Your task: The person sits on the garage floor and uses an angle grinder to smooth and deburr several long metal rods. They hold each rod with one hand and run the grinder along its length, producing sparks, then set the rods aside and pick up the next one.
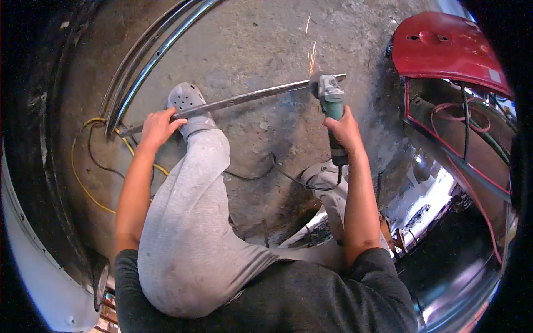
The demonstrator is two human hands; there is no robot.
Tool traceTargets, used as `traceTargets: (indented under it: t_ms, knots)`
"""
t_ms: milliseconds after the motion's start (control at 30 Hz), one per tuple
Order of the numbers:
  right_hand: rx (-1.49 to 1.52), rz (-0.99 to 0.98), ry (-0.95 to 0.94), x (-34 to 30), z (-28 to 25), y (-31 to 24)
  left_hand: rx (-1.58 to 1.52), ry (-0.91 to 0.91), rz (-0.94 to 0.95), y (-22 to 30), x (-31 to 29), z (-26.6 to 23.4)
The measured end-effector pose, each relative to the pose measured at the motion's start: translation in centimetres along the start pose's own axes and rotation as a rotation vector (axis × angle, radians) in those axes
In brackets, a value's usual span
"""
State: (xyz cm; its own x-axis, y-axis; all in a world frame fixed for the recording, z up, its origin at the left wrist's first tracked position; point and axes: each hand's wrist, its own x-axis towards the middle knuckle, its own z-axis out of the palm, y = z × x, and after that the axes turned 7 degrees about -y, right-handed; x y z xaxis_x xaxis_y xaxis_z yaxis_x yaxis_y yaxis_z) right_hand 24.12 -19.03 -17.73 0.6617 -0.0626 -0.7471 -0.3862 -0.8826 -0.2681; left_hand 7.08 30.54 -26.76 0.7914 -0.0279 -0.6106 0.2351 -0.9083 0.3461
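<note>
My right hand [345, 131] is closed around the body of a green and black angle grinder [332, 102]. Its disc meets a long metal bar [250, 95] near the bar's right end, and orange sparks [312, 58] fly away from the contact. Toward the bar's left end, my left hand [159, 127] grips the metal with fingers and thumb around it. The bar lies slanted across the front of my grey clog [187, 99]. A black power cord [288, 176] runs from the grinder's rear end along the floor to the left.
Curved metal strips [161, 51] lie on the concrete floor [244, 50] at the upper left. A yellow cable [74, 158] loops beside them. To the right stands a red car body panel [444, 47] with hoses [465, 119] below it. Shiny dark bodywork [461, 261] sits at the lower right.
</note>
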Motion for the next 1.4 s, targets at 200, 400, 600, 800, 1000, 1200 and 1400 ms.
traceTargets:
  t_ms: [200, 400, 600, 800, 1000, 1200, 1400]
  knots:
    - [-0.11, -0.083, -0.037, -1.7, 2.7, -1.1, 0.071, 0.079, 0.059, -0.1, 0.0, 0.4]
    - [-0.121, -0.264, -0.226, -5.7, 9.2, -6.4, 0.119, 0.099, 0.061, -0.2, -0.1, 0.8]
    - [-0.042, -0.176, -0.233, -5.5, 8.2, -6.2, 0.175, 0.172, 0.076, -0.1, -0.3, 1.0]
    - [0.012, -0.058, -0.101, 0.8, 1.4, 2.0, 0.177, 0.182, 0.103, 0.0, -0.2, 1.0]
    - [0.089, -0.023, 0.058, 7.2, -4.0, 7.1, 0.185, 0.183, 0.099, -0.7, 0.0, 1.6]
    - [0.044, -0.046, 0.082, 8.0, -5.5, 7.9, 0.204, 0.18, 0.119, -0.4, 0.0, 1.3]
    - [-0.148, -0.039, -0.071, 0.8, -0.3, 0.6, 0.264, 0.19, 0.079, -0.1, -0.7, 1.7]
